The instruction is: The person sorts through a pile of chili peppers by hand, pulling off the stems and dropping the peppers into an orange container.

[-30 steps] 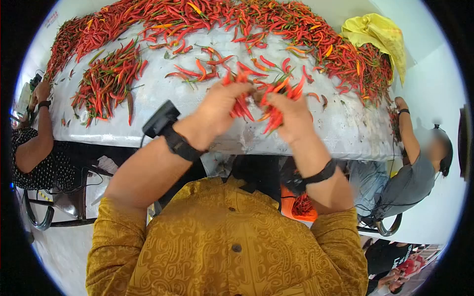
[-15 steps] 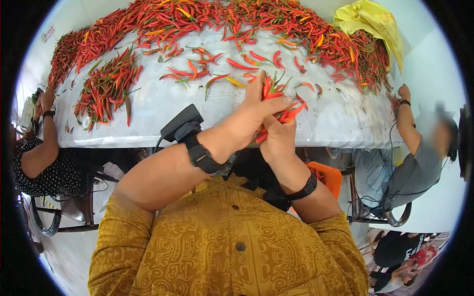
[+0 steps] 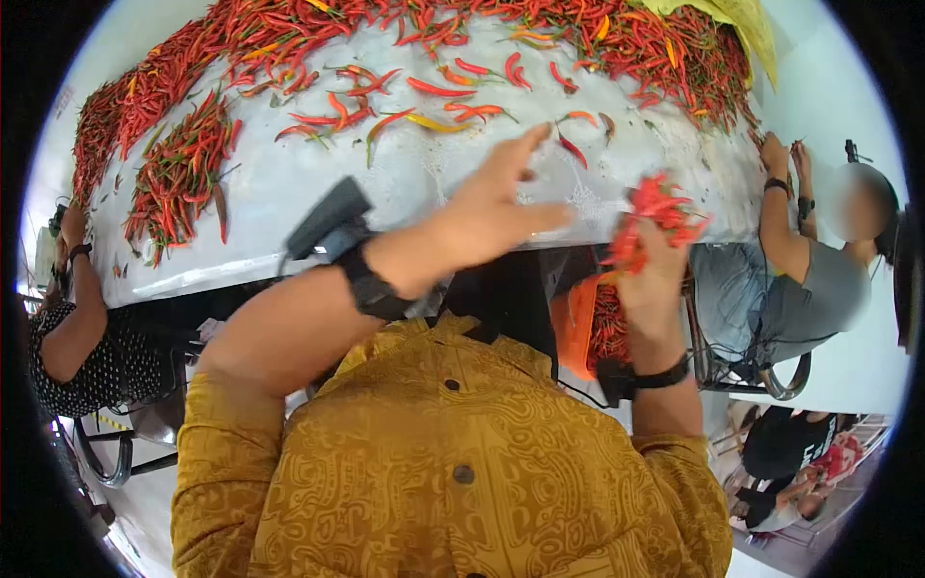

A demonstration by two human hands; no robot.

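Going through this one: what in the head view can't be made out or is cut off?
- Orange crate: mostly hidden behind the right hand and table edge.
- Chillies in that hand: count unclear, bunched and motion-blurred.
- Left hand: fingers blurred.
- Yellow bag: cut off by the top edge.
- Co-worker's face: blurred.

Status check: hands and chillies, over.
Left hand open, empty, above the table. Right hand grips chilli bunch over orange crate. Nothing in the way.
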